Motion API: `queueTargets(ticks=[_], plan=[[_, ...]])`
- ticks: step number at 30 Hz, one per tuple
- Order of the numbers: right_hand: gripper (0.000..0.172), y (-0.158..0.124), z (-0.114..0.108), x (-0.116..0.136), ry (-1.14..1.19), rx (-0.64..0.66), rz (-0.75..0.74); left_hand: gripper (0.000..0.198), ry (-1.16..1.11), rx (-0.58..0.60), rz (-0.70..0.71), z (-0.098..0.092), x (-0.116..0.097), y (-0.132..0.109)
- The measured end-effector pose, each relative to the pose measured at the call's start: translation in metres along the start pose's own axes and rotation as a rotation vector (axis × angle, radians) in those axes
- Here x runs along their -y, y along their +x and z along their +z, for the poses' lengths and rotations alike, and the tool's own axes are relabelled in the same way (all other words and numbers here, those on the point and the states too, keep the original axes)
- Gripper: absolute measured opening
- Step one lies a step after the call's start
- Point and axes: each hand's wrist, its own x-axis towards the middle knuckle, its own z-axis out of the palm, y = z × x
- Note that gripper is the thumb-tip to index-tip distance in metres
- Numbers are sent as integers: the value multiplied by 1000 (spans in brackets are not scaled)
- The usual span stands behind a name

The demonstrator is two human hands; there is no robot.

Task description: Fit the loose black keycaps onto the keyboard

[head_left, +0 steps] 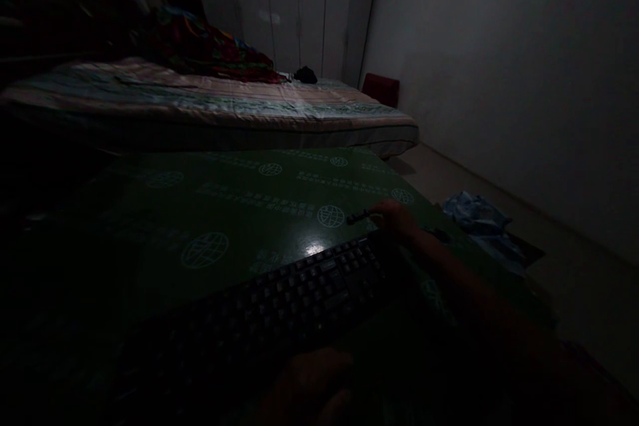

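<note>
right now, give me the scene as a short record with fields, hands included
right hand: pinching one end of a small dark strip, beyond the keyboard's right end
left hand: near the keyboard's front edge; grip too dark to tell
keyboard: black, lying at a slant on the green tabletop
tabletop print: pale globe logos and lettering
behind: bed with striped cover, red patterned blanket
light: very dim

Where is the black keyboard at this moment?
In the head view, the black keyboard lies at lower centre on the green surface, with the left hand by its near edge and the right hand by its right end.
</note>
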Motion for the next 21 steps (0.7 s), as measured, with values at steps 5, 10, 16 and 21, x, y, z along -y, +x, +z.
queueTargets(ticks=[5, 10, 16, 21], plan=[[21, 28, 10, 6, -36, 93, -87, 26, -14, 46, 19, 7, 22, 14], [19, 44, 16, 13, -67, 179, -167, 23, 7, -62, 112, 17, 30, 10], [16, 55, 25, 16, -68, 227, -190, 23, 16, -126, 190, 16, 28, 10], [18, 56, 27, 18, -51, 256, -197, 26, -63, -128, 187, 8, 21, 6]])
